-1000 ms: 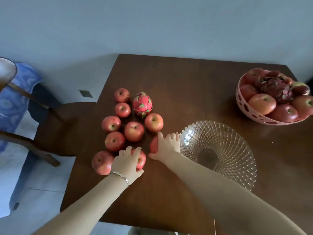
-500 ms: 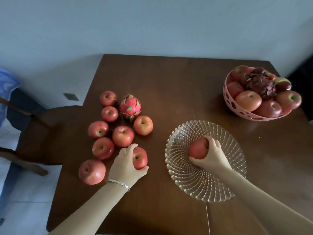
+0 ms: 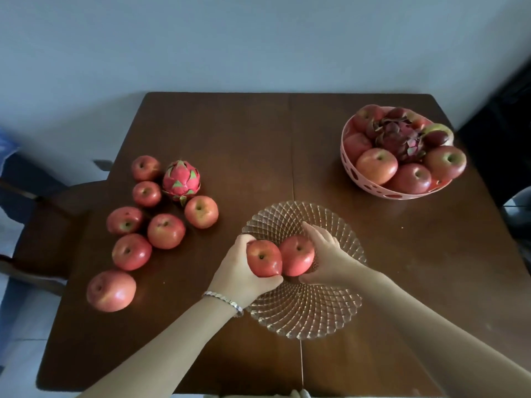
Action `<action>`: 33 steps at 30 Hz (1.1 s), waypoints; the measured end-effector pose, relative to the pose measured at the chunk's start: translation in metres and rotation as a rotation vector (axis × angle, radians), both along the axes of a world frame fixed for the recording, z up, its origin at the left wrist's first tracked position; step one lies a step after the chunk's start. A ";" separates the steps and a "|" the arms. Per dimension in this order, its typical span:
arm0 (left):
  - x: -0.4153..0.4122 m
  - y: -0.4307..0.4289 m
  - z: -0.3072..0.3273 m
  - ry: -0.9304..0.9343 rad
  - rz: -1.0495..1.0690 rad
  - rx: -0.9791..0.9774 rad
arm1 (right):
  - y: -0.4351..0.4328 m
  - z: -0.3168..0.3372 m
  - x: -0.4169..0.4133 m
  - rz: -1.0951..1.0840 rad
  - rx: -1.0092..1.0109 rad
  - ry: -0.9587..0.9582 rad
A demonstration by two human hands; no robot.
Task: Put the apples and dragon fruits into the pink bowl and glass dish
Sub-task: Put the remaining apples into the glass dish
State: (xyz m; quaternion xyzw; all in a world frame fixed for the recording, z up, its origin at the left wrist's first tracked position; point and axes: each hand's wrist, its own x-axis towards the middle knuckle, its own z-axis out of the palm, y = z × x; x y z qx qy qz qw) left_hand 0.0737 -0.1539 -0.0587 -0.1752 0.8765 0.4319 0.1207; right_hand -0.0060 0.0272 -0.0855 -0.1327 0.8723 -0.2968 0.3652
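Over the dish (image 3: 301, 311), both hands are wrapped around fruit: the left hand (image 3: 238, 271) holds an apple (image 3: 263, 258) from its left side, thumb underneath, and the right hand (image 3: 327, 254) cups a second apple (image 3: 297, 255) from the right. The two apples touch each other just above the dish's centre; whether either rests on the glass I cannot tell.

The step in hand looks like setting this pair down in the dish. Next, I judge, the fingers must ease apart gently so the round fruit settles in the hollow and does not roll against the rim, then the hands go back for more.

Left of the dish, seven apples (image 3: 166, 231) and a dragon fruit (image 3: 181, 180) wait on the table (image 3: 230, 133). Beyond the dish to the right, the bowl (image 3: 349, 168) is heaped with apples around a darker dragon fruit (image 3: 400, 136).

The dish's base is hidden by hands and fruit; the bowl's lower layers cannot be seen. A chair left of the table is dim and cut off.
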 end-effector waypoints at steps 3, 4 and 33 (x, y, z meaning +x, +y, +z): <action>-0.009 0.020 0.006 0.121 -0.151 -0.068 | 0.006 0.032 -0.009 -0.083 -0.291 -0.244; -0.012 0.028 0.008 0.161 -0.209 -0.091 | 0.007 0.038 -0.010 -0.081 -0.328 -0.304; -0.042 0.054 -0.055 -0.185 -0.070 -0.079 | -0.030 -0.021 -0.055 -0.728 -0.191 -0.076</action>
